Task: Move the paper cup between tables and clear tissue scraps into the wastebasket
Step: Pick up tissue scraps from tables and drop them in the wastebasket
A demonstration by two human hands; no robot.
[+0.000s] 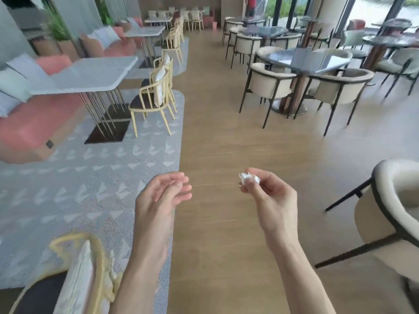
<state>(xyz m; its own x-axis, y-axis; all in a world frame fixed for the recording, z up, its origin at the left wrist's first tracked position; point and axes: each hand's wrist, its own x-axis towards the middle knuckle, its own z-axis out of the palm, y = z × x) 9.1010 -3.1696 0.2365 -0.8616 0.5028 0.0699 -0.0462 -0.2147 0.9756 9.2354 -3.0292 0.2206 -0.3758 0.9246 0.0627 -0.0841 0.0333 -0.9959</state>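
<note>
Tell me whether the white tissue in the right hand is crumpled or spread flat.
Crumpled. The small white tissue scrap is a tight wad pinched at the fingertips of the right hand; no flat sheet shows.

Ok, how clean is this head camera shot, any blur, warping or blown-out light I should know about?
Head view: the left hand and the right hand pinching the tissue scrap read fairly sharp; the left-side white table is motion-smeared with jagged edges; wide-angle bending curves the beige chair at the right edge; the windows are overexposed; light is soft daylight.
</note>
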